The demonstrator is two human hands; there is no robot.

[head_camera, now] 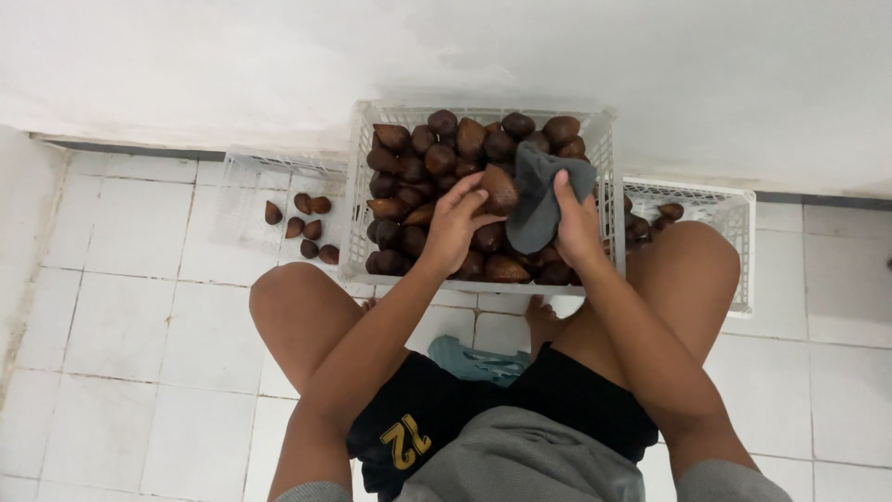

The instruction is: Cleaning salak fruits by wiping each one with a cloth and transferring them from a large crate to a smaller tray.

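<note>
dark brown scaly fruit (499,189), grey cloth (542,200), white crate (595,139), white tiled floor (121,325).

light: soft, even, bright | shadows: faint | focus: mostly sharp | edges: perhaps slightly bowed

The grey cloth (539,200) covers part of the snake fruit (499,189) and the right hand's (576,228) palm side. The person's right knee hides most of the right crate (720,200) and its fruit. Deeper fruit in the middle crate (358,186) lies buried. Both forearms run off the bottom edge
</note>
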